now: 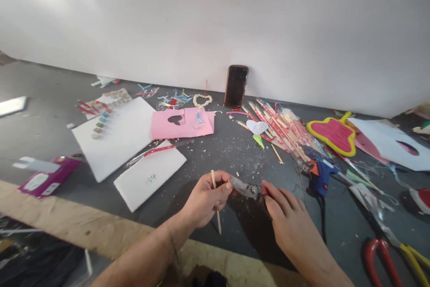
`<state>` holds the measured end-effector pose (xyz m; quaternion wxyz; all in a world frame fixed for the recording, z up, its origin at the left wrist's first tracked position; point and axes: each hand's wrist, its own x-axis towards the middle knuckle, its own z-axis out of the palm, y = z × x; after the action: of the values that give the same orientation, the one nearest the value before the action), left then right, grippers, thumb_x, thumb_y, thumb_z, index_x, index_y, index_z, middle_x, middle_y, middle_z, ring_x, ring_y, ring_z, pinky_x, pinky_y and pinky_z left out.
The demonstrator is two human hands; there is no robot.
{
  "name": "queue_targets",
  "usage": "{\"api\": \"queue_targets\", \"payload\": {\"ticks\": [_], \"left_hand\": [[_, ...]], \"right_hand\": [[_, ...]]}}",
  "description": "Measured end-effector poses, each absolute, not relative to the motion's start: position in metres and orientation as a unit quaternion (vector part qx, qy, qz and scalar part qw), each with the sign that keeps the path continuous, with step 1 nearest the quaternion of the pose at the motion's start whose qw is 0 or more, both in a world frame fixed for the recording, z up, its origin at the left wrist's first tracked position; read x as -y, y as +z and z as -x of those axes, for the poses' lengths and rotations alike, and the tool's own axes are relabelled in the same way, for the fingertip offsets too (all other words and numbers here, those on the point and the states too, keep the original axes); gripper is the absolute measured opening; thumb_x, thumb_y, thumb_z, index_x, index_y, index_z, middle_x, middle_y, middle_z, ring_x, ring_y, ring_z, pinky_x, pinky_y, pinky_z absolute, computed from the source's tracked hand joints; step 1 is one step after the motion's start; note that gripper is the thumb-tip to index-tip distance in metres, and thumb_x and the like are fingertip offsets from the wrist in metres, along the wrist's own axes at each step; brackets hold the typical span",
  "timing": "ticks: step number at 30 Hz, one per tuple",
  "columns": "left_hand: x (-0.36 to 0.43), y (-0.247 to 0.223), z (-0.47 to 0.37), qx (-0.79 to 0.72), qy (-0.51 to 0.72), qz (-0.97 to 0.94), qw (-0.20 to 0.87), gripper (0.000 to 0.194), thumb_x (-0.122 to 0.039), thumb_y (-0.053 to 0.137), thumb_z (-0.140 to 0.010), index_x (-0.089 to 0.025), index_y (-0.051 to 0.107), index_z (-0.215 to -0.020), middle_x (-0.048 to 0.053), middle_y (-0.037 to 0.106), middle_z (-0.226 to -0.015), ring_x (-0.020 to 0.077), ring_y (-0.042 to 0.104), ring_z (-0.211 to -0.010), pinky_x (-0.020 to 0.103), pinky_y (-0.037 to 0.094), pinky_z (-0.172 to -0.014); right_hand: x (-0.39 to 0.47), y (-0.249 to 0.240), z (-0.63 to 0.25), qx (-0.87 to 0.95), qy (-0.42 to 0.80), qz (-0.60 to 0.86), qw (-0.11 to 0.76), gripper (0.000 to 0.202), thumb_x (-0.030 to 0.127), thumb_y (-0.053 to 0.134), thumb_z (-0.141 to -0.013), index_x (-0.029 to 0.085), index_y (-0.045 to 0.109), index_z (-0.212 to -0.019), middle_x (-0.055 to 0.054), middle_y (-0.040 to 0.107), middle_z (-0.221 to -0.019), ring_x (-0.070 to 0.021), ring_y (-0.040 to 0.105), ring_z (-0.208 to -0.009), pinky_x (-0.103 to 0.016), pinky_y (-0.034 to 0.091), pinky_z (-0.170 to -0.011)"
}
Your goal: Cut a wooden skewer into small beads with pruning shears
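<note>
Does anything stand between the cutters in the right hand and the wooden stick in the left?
Yes: the thumb and fingertips of the left hand, by the blades, lie between the cutters and the wooden stick.

Pruners (250,189): grey metal blades, dull sheen
Held stick (218,220): pale wood, matt
Phone (237,84): dark glossy screen
Pink sheet (161,125): matt paper, smooth
Tabletop (201,158): dark, matt, strewn with crumbs
Glue gun (320,176): blue plastic, smooth
Stick bundle (273,128): wood, partly in shiny clear plastic
Wall (188,23): white, smooth, softly glossy upper left
</note>
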<state>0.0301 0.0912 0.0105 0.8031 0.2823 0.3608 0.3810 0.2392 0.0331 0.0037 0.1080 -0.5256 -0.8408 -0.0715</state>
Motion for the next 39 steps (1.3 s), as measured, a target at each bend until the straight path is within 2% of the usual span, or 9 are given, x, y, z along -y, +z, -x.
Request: {"api": "queue_targets", "payload": {"ticks": [5,9,13,19,25,28,33,36,39], "left_hand": [[-0.091,0.01,-0.031,-0.362,0.382,-0.283,0.802,0.026,-0.032,0.071,-0.068,-0.013,0.053,-0.07,-0.001,0.056,-0.058,-0.0008,0.026,-0.035,0.018,0.012,-0.037],[-0.092,0.01,-0.031,-0.365,0.385,-0.293,0.795,0.025,-0.032,0.07,-0.069,-0.012,0.054,-0.07,-0.002,0.055,-0.059,-0.001,0.027,-0.035,0.018,0.012,-0.037],[-0.091,0.012,-0.032,-0.378,0.378,-0.298,0.791,0.027,-0.034,0.07,-0.068,-0.013,0.053,-0.067,-0.001,0.056,-0.059,-0.0009,0.027,-0.035,0.018,0.012,-0.037],[-0.092,0.013,-0.036,-0.427,0.32,-0.333,0.777,0.031,-0.04,0.068,-0.067,-0.013,0.053,-0.066,-0.002,0.054,-0.056,0.0,0.026,-0.035,0.018,0.011,-0.036],[-0.093,0.007,-0.041,-0.44,0.254,-0.354,0.785,0.034,-0.043,0.068,-0.067,-0.014,0.051,-0.066,-0.002,0.053,-0.056,0.0008,0.026,-0.036,0.018,0.011,-0.035],[-0.092,0.005,-0.04,-0.431,0.247,-0.357,0.792,0.031,-0.038,0.069,-0.067,-0.013,0.053,-0.073,-0.001,0.055,-0.061,0.0003,0.026,-0.037,0.017,0.012,-0.036],[-0.095,0.005,-0.034,-0.403,0.312,-0.318,0.8,0.034,-0.034,0.067,-0.072,-0.018,0.05,-0.097,-0.001,0.056,-0.075,-0.0003,0.026,-0.04,0.015,0.012,-0.037],[-0.097,0.007,-0.033,-0.399,0.372,-0.276,0.791,0.032,-0.032,0.065,-0.074,-0.019,0.051,-0.099,0.0,0.055,-0.085,-0.0001,0.033,-0.045,0.014,0.015,-0.038],[-0.098,0.009,-0.033,-0.396,0.408,-0.238,0.787,0.027,-0.025,0.062,-0.075,-0.015,0.056,-0.099,0.005,0.054,-0.095,0.0024,0.042,-0.054,0.015,0.025,-0.042]], "right_hand": [[-0.033,0.004,-0.239,0.841,-0.075,0.526,0.103,0.03,0.004,0.04,-0.079,0.016,0.06,-0.098,-0.011,0.059,-0.119,-0.0242,0.051,-0.097,-0.037,0.042,-0.074],[-0.032,0.005,-0.238,0.838,-0.084,0.53,0.105,0.03,0.002,0.041,-0.078,0.017,0.059,-0.097,-0.011,0.061,-0.116,-0.0246,0.052,-0.095,-0.036,0.041,-0.072],[-0.032,0.004,-0.239,0.834,-0.081,0.538,0.092,0.027,0.003,0.042,-0.077,0.017,0.057,-0.094,-0.01,0.063,-0.105,-0.0233,0.054,-0.088,-0.034,0.042,-0.07],[-0.037,0.002,-0.261,0.784,-0.101,0.608,0.073,0.015,0.022,0.044,-0.086,0.016,0.052,-0.097,-0.013,0.062,-0.103,-0.0247,0.056,-0.086,-0.037,0.045,-0.071],[-0.039,-0.001,-0.283,0.725,-0.123,0.677,0.036,0.015,0.024,0.053,-0.081,0.016,0.054,-0.094,-0.011,0.062,-0.102,-0.0251,0.057,-0.082,-0.037,0.047,-0.07],[-0.039,-0.004,-0.285,0.714,-0.114,0.69,0.035,0.016,0.027,0.055,-0.081,0.017,0.056,-0.093,-0.011,0.061,-0.104,-0.0249,0.058,-0.085,-0.036,0.047,-0.071],[-0.041,-0.004,-0.283,0.701,-0.115,0.703,0.044,0.017,0.031,0.052,-0.083,0.016,0.057,-0.092,-0.01,0.061,-0.106,-0.0246,0.057,-0.085,-0.036,0.045,-0.074],[-0.041,-0.004,-0.282,0.697,-0.123,0.705,0.047,0.021,0.032,0.052,-0.084,0.015,0.057,-0.094,-0.011,0.062,-0.106,-0.025,0.056,-0.086,-0.036,0.044,-0.076],[-0.042,-0.003,-0.28,0.69,-0.119,0.713,0.05,0.026,0.034,0.053,-0.083,0.014,0.054,-0.1,-0.011,0.065,-0.095,-0.0255,0.055,-0.082,-0.036,0.045,-0.071]]}}
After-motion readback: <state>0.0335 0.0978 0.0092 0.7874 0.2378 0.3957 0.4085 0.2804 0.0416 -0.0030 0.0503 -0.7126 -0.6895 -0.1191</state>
